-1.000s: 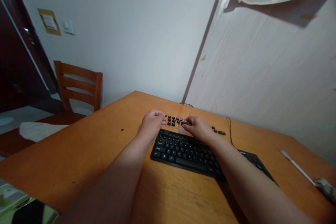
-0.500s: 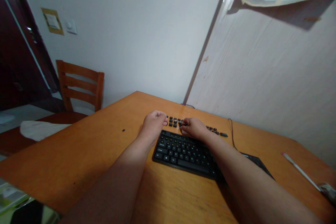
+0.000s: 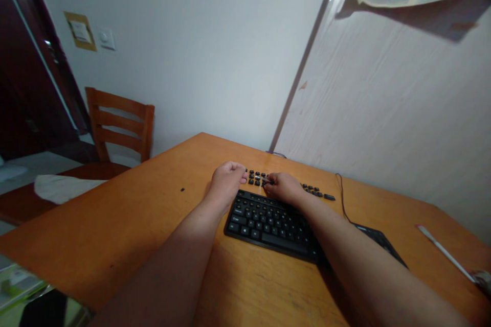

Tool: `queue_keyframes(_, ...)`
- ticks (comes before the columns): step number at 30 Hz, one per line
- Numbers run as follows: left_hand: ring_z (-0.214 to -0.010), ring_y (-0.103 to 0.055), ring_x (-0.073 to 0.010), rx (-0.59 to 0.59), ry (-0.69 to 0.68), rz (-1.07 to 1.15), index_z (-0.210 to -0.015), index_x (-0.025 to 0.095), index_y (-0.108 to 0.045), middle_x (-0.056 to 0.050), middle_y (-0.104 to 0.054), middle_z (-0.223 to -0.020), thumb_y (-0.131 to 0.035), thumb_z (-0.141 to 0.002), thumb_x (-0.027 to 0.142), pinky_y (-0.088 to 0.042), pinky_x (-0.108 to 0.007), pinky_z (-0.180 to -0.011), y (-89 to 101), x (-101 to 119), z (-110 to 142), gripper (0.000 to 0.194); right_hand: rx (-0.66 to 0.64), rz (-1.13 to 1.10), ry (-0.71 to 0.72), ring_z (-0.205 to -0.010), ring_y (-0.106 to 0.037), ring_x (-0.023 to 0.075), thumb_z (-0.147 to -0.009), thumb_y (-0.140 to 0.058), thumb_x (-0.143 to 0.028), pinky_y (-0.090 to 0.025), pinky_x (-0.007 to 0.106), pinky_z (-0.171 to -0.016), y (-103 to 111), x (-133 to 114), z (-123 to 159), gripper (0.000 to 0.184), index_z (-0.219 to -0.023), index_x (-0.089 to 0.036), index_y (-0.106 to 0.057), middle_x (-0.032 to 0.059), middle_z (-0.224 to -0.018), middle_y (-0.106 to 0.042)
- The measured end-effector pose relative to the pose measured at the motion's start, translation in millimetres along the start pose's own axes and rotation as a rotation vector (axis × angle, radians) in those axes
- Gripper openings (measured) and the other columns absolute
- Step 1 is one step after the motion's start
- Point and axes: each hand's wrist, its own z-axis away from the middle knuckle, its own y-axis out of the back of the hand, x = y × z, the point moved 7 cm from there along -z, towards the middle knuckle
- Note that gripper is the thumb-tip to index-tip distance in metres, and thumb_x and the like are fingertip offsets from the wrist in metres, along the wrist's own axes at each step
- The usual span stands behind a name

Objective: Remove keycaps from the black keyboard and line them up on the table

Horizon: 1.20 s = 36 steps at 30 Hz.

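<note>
A black keyboard (image 3: 268, 235) lies on the wooden table, its top rows showing small yellowish spots where caps are off. Behind it, loose black keycaps (image 3: 251, 182) are set out in rows. My left hand (image 3: 227, 180) is closed beside the left end of these rows, thumb against fingers; whatever it may pinch is hidden. My right hand (image 3: 283, 187) pinches a slim, shiny tool (image 3: 264, 179) over the keycaps just past the keyboard's back edge. Its exact kind is too small to make out. More keycaps (image 3: 315, 191) show to the right of that hand.
One small black piece (image 3: 182, 189) lies apart on the table (image 3: 161, 214) at left. A brush-like white stick (image 3: 445, 251) rests at the right. A dark cable (image 3: 341, 199) runs behind the keyboard. Beyond the table's left edge stands a wooden chair (image 3: 120, 120).
The whole view has shifted slightly. My right fingers have moved a little over the keycaps, and the shiny tool points left among them. My left hand stays closed in about the same place.
</note>
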Motion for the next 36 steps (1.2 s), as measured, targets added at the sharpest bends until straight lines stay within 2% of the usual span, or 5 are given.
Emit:
queue_keyframes(16, -0.066, -0.062, -0.013, -0.02, -0.01, -0.01, -0.08, 0.017, -0.062, -0.006, -0.071, -0.079, -0.059, -0.076, 0.027, -0.047, -0.023, -0.063, -1.8, -2, 0, 0.011, 0.033, -0.034, 0.0, -0.082, -0.064, 0.0212, -0.085, -0.057, -0.038, -0.038, 0.026, -0.062, 0, 1, 2, 0.025, -0.098, -0.022, -0.072, 0.008, -0.092, -0.073)
queue_keyframes(20, -0.066, -0.062, -0.0126, -0.025, -0.011, -0.017, -0.079, 0.016, -0.061, -0.006, -0.07, -0.079, -0.058, -0.077, 0.027, -0.047, -0.024, -0.063, -1.9, -1, 1, 0.011, 0.08, -0.069, 0.025, -0.083, -0.063, 0.0212, -0.086, -0.056, -0.043, -0.039, 0.026, -0.065, 3, 3, 0, 0.029, -0.099, -0.021, -0.071, 0.0083, -0.092, -0.072)
queue_keyframes(28, -0.065, -0.061, -0.0123, -0.034, -0.017, -0.035, -0.078, 0.016, -0.061, -0.006, -0.07, -0.079, -0.059, -0.077, 0.029, -0.046, -0.024, -0.063, -2.5, -2, 0, 0.013, 0.306, -0.373, 0.047, -0.074, -0.059, 0.0188, -0.091, -0.041, -0.037, -0.041, 0.027, -0.066, 36, 20, 10, 0.03, -0.088, -0.017, -0.064, 0.0062, -0.077, -0.066)
queue_keyframes(33, -0.065, -0.061, -0.0126, -0.051, -0.026, -0.042, -0.075, 0.017, -0.062, -0.006, -0.07, -0.077, -0.06, -0.076, 0.029, -0.047, -0.024, -0.063, -3.9, -4, -1, 0.012, 0.301, -0.72, 0.019, -0.066, -0.059, 0.018, -0.093, -0.033, -0.04, -0.045, 0.028, -0.063, 47, 34, 31, 0.039, -0.092, -0.016, -0.063, 0.0055, -0.073, -0.064)
queue_keyframes(36, -0.064, -0.06, -0.0125, -0.066, -0.043, -0.042, -0.075, 0.017, -0.062, -0.006, -0.07, -0.077, -0.06, -0.075, 0.03, -0.047, -0.024, -0.064, -4.8, -4, -2, 0.013, 0.345, -0.736, 0.015, -0.072, -0.059, 0.0189, -0.093, -0.033, -0.047, -0.045, 0.028, -0.064, 55, 36, 48, 0.047, -0.08, -0.016, -0.066, 0.0067, -0.076, -0.064)
